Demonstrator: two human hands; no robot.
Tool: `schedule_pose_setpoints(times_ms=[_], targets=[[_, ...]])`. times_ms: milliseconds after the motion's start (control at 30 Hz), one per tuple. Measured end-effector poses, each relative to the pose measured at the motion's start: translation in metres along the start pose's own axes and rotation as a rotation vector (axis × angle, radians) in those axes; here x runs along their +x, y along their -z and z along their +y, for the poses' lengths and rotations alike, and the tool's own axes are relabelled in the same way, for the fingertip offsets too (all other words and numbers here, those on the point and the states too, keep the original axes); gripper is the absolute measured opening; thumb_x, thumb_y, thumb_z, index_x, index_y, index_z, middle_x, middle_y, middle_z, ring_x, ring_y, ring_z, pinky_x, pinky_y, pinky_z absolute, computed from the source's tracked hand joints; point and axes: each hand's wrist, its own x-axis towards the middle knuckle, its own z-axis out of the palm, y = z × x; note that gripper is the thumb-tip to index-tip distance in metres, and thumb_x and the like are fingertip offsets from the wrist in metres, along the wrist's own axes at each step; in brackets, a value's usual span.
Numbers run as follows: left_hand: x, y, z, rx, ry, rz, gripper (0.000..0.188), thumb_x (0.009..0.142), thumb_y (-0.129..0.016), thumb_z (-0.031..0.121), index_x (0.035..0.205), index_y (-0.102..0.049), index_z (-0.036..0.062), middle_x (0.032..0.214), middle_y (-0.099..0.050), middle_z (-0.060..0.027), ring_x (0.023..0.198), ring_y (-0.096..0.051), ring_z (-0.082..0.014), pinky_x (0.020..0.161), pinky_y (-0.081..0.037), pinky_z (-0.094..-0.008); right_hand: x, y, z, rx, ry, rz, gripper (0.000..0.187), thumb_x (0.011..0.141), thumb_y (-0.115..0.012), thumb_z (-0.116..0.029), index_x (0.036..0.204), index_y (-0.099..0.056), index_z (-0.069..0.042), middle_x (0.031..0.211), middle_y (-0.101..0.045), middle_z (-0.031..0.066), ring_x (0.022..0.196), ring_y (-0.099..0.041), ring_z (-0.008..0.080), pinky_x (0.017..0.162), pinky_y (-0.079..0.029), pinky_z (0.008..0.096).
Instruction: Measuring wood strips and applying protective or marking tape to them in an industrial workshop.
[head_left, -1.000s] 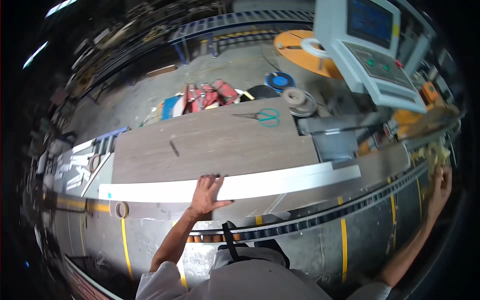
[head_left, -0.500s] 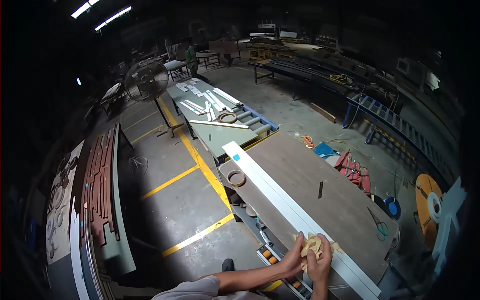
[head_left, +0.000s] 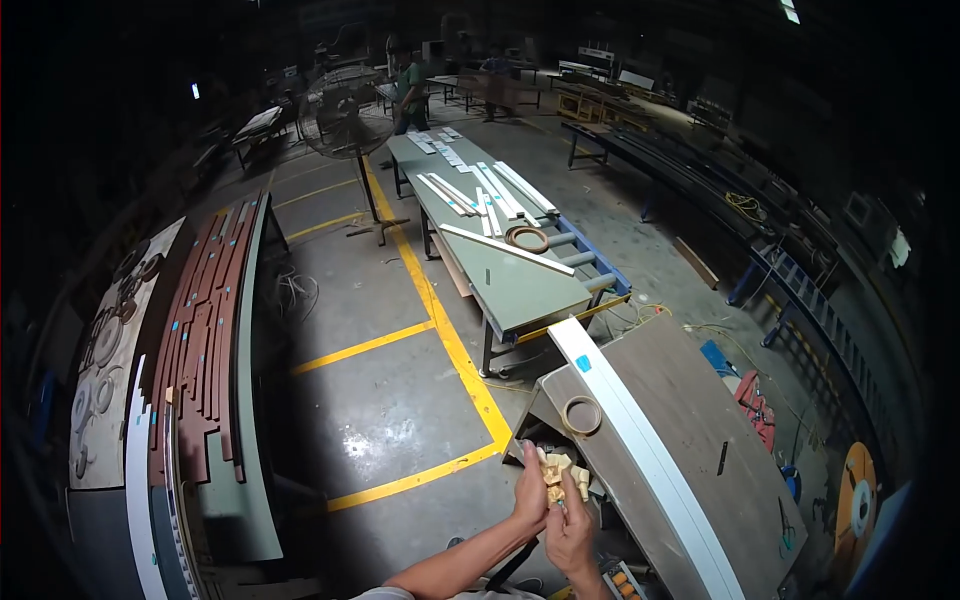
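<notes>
A crumpled wad of pale yellow tape (head_left: 557, 470) is squeezed between my two hands. My left hand (head_left: 531, 493) presses it from the left, fingers pointing up. From the right, my right hand (head_left: 572, 530) closes around it with bent fingers. Both hands are beside the left edge of the brown worktable (head_left: 680, 400). On that table lies a long white board (head_left: 640, 450) with a blue tape mark (head_left: 584, 363) near its far end. A brown tape roll (head_left: 581, 415) rests between the board and the table's left edge.
Beyond stands a green-topped table (head_left: 500, 275) with several white strips and a tape ring (head_left: 527, 238). Green-handled scissors (head_left: 786, 530) and a dark flat bar (head_left: 722, 458) lie on the worktable. Reddish-brown strips (head_left: 200, 330) cover the left table. A fan (head_left: 347, 112) stands farther off, near a person (head_left: 410, 90).
My hands have moved from above the white board to beyond the worktable's left edge, carrying the wad of tape. The view has turned left.
</notes>
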Motion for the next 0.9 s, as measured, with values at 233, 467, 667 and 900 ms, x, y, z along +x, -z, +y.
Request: schedule_pose_setpoints(times_ms=[233,467,667,900], targets=[[0.041,0.023,0.029,-0.039,-0.016,0.08,0.054,0.107,-0.044,0.055,0.103,-0.061,0.0039,0.084,-0.061,-0.0033,0.074,-0.06,-0.0136,0.065,-0.051,-0.032,0.049,-0.031,-0.002,-0.367,0.18,-0.16,0.032,0.088,-0.066,0.001,0.118,-0.072,-0.005,0.109,-0.075,0.0165,0.094,-0.074,0.0329,0.079,-0.059,0.0382],[0.072,-0.008,0.044,-0.008,-0.132,-0.069,0.036,0.108,-0.05,0.041,0.109,-0.057,0.0056,0.092,-0.064,-0.0087,0.076,-0.066,-0.0197,0.068,-0.058,-0.0366,0.09,-0.001,0.028,-0.219,0.069,0.102,0.036,0.073,-0.089,-0.022,0.104,-0.075,-0.008,0.085,-0.074,0.0109,0.073,-0.071,0.0246,0.063,-0.056,0.0316],[0.072,-0.04,0.048,-0.243,0.524,-0.338,0.049,0.109,-0.039,0.051,0.122,-0.056,0.0065,0.107,-0.067,-0.0112,0.096,-0.07,-0.0229,0.085,-0.061,-0.0385,0.123,0.011,0.042,-0.501,0.389,0.298,0.023,0.072,-0.088,-0.023,0.091,-0.078,-0.013,0.079,-0.064,0.0,0.084,-0.059,0.0237,0.096,-0.046,0.0439],[0.136,-0.023,0.085,-0.27,0.627,-0.517,0.049,0.11,-0.033,0.044,0.127,-0.057,0.0053,0.114,-0.068,-0.0128,0.1,-0.07,-0.0236,0.091,-0.059,-0.0398,0.152,-0.035,0.041,-0.319,0.109,0.238,0.026,0.069,-0.085,-0.022,0.089,-0.077,-0.007,0.107,-0.062,0.0094,0.117,-0.053,0.0347,0.109,-0.038,0.052]])
